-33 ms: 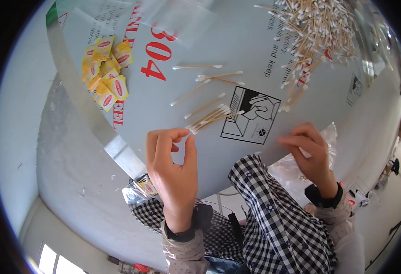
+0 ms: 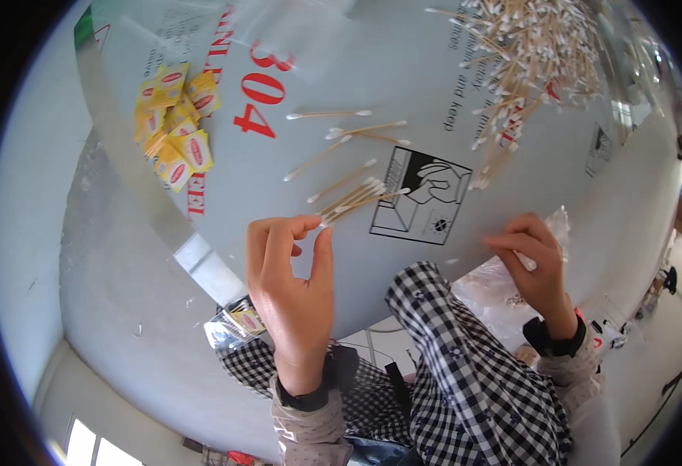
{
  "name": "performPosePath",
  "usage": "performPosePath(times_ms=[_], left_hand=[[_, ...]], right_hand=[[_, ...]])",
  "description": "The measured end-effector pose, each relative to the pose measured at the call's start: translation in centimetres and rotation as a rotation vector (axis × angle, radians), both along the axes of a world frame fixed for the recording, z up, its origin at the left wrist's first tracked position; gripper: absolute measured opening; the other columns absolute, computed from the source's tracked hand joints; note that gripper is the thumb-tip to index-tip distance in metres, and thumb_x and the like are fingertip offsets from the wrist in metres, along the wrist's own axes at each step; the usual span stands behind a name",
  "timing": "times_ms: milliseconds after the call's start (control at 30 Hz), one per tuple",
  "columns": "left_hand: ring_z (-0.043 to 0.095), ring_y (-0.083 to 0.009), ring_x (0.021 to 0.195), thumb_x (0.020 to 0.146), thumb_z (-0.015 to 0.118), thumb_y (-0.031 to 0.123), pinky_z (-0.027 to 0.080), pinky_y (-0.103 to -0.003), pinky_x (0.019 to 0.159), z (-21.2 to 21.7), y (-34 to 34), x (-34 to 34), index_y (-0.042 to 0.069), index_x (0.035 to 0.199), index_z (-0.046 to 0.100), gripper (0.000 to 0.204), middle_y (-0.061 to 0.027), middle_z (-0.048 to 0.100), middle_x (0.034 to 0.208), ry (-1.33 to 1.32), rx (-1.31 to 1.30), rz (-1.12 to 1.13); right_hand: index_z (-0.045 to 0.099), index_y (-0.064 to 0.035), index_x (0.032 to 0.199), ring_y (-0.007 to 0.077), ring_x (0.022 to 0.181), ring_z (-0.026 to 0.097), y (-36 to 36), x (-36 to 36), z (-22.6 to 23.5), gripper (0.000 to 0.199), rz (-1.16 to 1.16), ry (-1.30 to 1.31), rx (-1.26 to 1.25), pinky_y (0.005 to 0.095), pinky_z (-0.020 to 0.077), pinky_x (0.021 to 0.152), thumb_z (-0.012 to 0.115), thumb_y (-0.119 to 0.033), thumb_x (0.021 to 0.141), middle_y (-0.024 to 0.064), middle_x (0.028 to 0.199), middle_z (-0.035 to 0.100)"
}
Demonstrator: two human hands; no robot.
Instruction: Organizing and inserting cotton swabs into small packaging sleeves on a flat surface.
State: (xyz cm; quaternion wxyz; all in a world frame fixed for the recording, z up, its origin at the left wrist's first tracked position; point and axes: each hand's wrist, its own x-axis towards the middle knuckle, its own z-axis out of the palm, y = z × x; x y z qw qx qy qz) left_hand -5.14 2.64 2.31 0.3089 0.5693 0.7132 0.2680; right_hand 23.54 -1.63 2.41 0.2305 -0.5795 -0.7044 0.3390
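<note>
My left hand (image 2: 294,287) pinches a small bundle of wooden cotton swabs (image 2: 356,200) between thumb and fingers, their white tips pointing away over the grey sheet (image 2: 434,85). A few loose swabs (image 2: 348,132) lie just beyond the bundle. My right hand (image 2: 539,264) is at the near edge of the sheet, its fingers closed on a crumpled clear plastic bag (image 2: 496,291). A big heap of swabs (image 2: 527,54) lies at the far right.
A cluster of small yellow sachets (image 2: 174,124) sits at the far left of the sheet. More sachets in a clear packet (image 2: 240,322) lie below the table edge by my checked trouser leg (image 2: 465,373).
</note>
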Motion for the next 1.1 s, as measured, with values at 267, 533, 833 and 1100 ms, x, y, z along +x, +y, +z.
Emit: performPosePath(times_ms=[267, 533, 833, 1100], left_hand=[[0.058, -0.0233, 0.079, 0.077, 0.076, -0.001, 0.047, -0.033, 0.070, -1.2, 1.4, 1.2, 0.001, 0.091, 0.069, 0.015, -0.0085, 0.056, 0.088, 0.049, 0.095, -0.112], [0.057, -0.0235, 0.077, 0.072, 0.078, -0.003, 0.047, -0.035, 0.067, -1.8, 1.2, 1.1, 0.003, 0.083, 0.067, 0.016, -0.0057, 0.056, 0.086, 0.080, 0.203, -0.149], [0.058, -0.0228, 0.076, 0.068, 0.076, -0.005, 0.048, -0.034, 0.065, -1.9, 1.2, 0.6, 0.004, 0.081, 0.064, 0.020, -0.0065, 0.058, 0.086, 0.099, 0.229, -0.208], [0.061, -0.0262, 0.073, 0.065, 0.075, -0.007, 0.050, -0.034, 0.063, -0.2, 1.7, 2.1, 0.004, 0.086, 0.064, 0.026, -0.0085, 0.062, 0.087, -0.259, 0.214, -0.369]], right_hand=[[0.071, -0.0004, 0.104, 0.0058, 0.068, 0.054, -10.0, 15.9, -0.1, 0.013, -0.821, -0.085, -0.491, 0.0208, 0.0447, 0.063, 0.063, -0.003, 0.093, 0.0001, 0.092, 0.064], [0.067, 0.0001, 0.115, 0.0108, 0.078, 0.059, -6.9, 13.1, -0.9, 0.027, -0.691, -0.235, -0.222, 0.0242, 0.0483, 0.065, 0.062, 0.005, 0.088, 0.0085, 0.103, 0.065], [0.067, -0.0045, 0.113, 0.0277, 0.098, 0.065, 4.7, -5.7, 0.5, 0.038, 0.107, -0.020, 0.306, 0.0375, 0.0517, 0.084, 0.069, 0.002, 0.075, 0.0105, 0.105, 0.067], [0.069, -0.0037, 0.107, 0.0233, 0.080, 0.064, 6.4, -5.4, 0.1, 0.033, 0.346, -0.048, 0.362, 0.0358, 0.0503, 0.072, 0.066, -0.003, 0.074, 0.0071, 0.094, 0.068]])
